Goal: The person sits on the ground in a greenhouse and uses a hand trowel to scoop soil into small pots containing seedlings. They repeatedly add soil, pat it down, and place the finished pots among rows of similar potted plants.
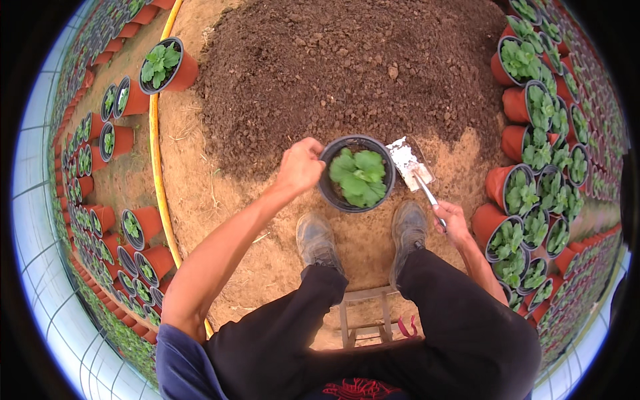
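A leafy green plant [358, 177] grows in a round pot with a dark rim [356, 208], in front of my shoes. My left hand [301, 165] grips the left side of that rim, fingers curled over it. On the pot's other side, my right hand [450, 218] holds the handle of a small metal hand shovel [411, 165]. Its flat blade, patched with white, lies close to the pot's right side at the edge of the soil. How deep the soil stands inside the pot is mostly hidden by the leaves.
A heap of dark soil [350, 70] rises beyond the pot. Along the left runs a yellow hose [159, 175], with a potted plant [182, 70] beside it. Many reddish-brown pots [492, 222] with plants crowd both sides. My shoes [317, 240] rest on sandy ground before a stool [367, 295].
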### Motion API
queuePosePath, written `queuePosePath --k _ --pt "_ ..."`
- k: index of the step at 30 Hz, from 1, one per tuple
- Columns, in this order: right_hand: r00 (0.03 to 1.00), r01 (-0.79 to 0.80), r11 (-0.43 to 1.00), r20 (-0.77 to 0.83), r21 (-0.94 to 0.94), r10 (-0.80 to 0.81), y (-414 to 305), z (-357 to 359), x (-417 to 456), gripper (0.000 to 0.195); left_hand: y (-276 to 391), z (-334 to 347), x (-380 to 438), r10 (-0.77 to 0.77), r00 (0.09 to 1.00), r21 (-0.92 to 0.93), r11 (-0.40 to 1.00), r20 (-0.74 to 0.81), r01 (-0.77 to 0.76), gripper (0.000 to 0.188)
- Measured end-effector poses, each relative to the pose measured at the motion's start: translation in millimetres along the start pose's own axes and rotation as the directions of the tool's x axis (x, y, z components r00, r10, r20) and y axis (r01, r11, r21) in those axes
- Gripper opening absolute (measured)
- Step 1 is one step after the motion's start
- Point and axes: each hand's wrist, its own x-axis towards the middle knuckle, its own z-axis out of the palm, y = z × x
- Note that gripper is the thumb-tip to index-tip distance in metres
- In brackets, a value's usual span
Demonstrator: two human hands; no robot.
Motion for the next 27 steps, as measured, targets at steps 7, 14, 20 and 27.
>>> queuePosePath --k 7,14,20,27 --pt "0.999 0.037 0.999 -0.018 0.037 -0.036 6.3 10.4 -7.3 0.018 -31.3 -6.4 -3.1 -0.046 0.999 -0.100 0.994 0.007 0.047 0.031" --pt "0.997 0.059 0.998 -0.049 0.037 -0.057 -6.5 30.3 32.4 0.021 36.0 9.0 -17.3 0.507 0.861 0.154 0.848 0.042 -0.507 0.032" --pt "0.991 0.130 0.985 -0.055 0.112 -0.125 -21.1 61.7 61.6 0.019 43.0 37.1 -12.7 0.338 0.891 0.476 0.756 0.302 -0.448 0.065" --pt "0.944 0.321 0.947 -0.088 0.007 -0.319 -37.0 41.6 12.0 0.022 36.2 36.3 -32.7 0.418 0.790 0.465 0.646 0.448 -0.605 0.055"
